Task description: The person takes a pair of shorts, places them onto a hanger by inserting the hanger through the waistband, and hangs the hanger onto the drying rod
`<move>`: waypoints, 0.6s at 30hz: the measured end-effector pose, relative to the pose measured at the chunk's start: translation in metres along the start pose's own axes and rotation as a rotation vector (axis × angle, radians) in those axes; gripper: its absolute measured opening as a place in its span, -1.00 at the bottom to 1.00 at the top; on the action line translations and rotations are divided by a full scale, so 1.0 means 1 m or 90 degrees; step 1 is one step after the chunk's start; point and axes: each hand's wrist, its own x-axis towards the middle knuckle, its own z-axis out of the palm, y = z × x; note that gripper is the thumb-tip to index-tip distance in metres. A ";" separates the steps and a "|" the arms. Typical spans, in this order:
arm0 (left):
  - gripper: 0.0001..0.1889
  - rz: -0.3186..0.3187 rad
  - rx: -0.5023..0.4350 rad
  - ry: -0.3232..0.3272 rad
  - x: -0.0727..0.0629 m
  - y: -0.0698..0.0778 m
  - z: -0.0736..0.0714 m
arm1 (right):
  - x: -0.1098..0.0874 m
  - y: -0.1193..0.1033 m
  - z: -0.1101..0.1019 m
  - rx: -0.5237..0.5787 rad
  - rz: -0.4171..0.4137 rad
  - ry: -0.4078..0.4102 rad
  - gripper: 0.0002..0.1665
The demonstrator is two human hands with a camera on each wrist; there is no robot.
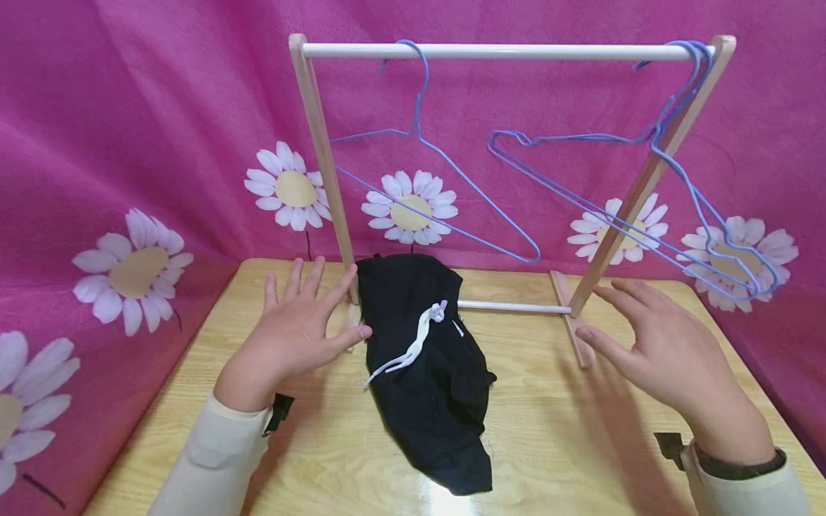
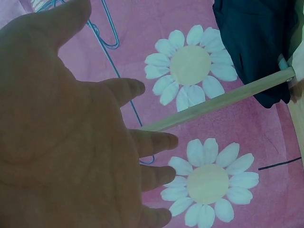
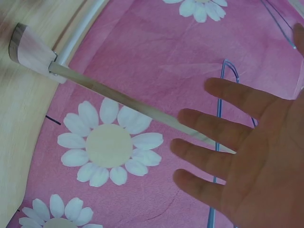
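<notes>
A black cloth garment point(image 1: 426, 401) with a white drawstring point(image 1: 416, 344) lies on the wooden table, its far end draped over the rack's lower bar. My left hand point(image 1: 300, 322) is held up just left of it, fingers spread, holding nothing. In the left wrist view the palm of the left hand point(image 2: 90, 137) fills the left side. On the other side, my right hand point(image 1: 665, 344) hovers by the rack's right post with straight fingers and nothing in it. The right wrist view shows the right hand point(image 3: 251, 147) with its fingers apart.
A small rack with a white top bar point(image 1: 516, 51) and wooden posts stands at the back. One blue wire hanger point(image 1: 477, 190) hangs near its left end; more blue hangers point(image 1: 677, 107) hang bunched at the right. Pink cloth point(image 1: 193, 86) with daisies surrounds the table point(image 1: 529, 444).
</notes>
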 end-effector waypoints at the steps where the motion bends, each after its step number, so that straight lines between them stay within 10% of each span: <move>1: 0.03 0.003 0.001 0.001 0.000 0.000 -0.001 | 0.000 0.000 -0.001 -0.001 0.001 -0.002 -0.09; 11: 0.03 0.075 0.018 0.024 0.001 0.013 0.006 | -0.004 -0.005 -0.001 0.007 0.002 0.018 -0.14; 18: -0.13 0.203 0.041 0.012 0.014 0.046 0.031 | -0.001 -0.017 0.004 0.026 -0.027 0.048 -0.28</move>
